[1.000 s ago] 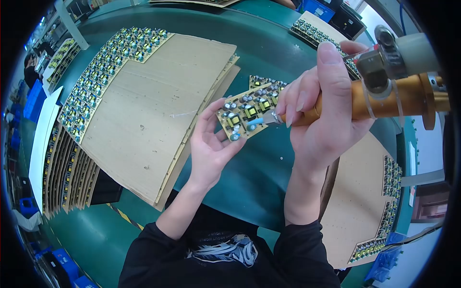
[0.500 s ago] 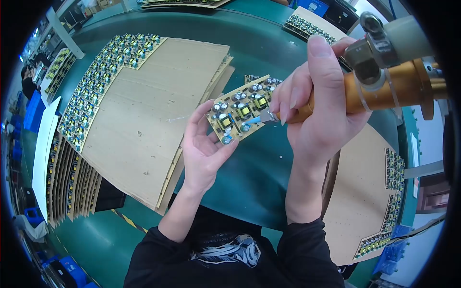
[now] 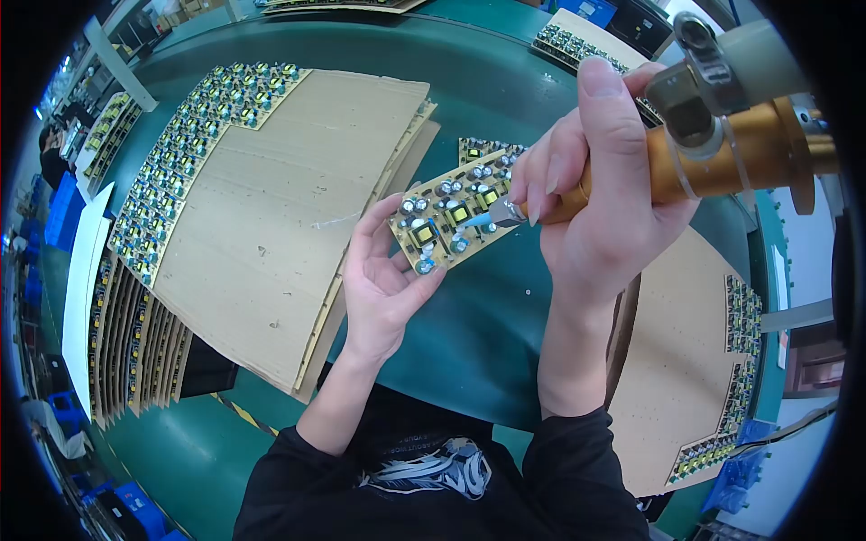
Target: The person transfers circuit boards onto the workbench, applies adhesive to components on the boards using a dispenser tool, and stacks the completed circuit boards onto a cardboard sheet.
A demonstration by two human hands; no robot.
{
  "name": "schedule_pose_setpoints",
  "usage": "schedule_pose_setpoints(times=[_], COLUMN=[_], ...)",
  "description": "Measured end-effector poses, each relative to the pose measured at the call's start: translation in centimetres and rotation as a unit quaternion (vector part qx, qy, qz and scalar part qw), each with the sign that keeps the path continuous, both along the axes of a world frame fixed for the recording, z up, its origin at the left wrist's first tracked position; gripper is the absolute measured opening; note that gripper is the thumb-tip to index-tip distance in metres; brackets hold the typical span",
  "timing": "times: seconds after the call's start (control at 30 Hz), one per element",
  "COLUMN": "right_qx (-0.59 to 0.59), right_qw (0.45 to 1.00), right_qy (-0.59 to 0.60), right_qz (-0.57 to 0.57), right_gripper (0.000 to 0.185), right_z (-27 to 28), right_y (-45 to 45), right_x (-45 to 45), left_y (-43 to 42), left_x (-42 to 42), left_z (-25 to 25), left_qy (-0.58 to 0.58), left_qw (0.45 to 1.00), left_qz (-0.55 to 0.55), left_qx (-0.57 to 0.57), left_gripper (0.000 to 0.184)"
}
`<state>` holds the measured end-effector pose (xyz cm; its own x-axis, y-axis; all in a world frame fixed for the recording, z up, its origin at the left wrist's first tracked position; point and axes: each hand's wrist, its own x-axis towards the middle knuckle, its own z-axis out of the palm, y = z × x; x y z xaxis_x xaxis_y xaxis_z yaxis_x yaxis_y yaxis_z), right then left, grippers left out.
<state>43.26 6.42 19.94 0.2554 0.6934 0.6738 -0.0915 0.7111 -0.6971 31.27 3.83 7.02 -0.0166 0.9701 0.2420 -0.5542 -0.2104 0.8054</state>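
Note:
A tan circuit board (image 3: 442,216) with yellow-topped parts and round capacitors is tilted over the green table. My left hand (image 3: 383,288) holds its near left corner between thumb and fingers. My right hand (image 3: 604,180) is wrapped round an orange cylindrical dispensing tool (image 3: 713,153) whose metal and light-blue nozzle (image 3: 483,219) points left. The nozzle tip is over the board's middle, near a green capacitor; whether it touches cannot be told. Another board (image 3: 475,148) lies behind the held one, partly covered by it.
Stacked cardboard (image 3: 271,207) with rows of boards (image 3: 185,149) lies at the left on the green table (image 3: 478,334). More cardboard (image 3: 663,370) with boards is at the right. Upright cardboard layers (image 3: 149,343) stand lower left. A person (image 3: 52,153) is at the far left.
Over the last second, the view has shifted slightly. Since half a second ago, the nozzle tip has moved slightly up and right across the board. Both hands keep their holds.

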Motion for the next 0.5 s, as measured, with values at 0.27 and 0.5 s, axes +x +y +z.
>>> schedule_pose_setpoints(times=[0.27, 0.5], right_qx=[0.047, 0.010], right_qw=[0.998, 1.000], right_qy=[0.037, 0.004], right_qz=[0.027, -0.025], right_gripper=[0.019, 0.018], right_z=[0.1, 0.1], right_y=[1.3, 0.7], right_x=[-0.7, 0.5], left_y=[-0.1, -0.1], left_x=[-0.2, -0.8], left_z=[-0.2, -0.3], left_qy=[0.000, 0.000], left_qw=[1.000, 1.000], left_qz=[-0.001, 0.008], left_qx=[-0.005, 0.000], left_gripper=[0.073, 0.073])
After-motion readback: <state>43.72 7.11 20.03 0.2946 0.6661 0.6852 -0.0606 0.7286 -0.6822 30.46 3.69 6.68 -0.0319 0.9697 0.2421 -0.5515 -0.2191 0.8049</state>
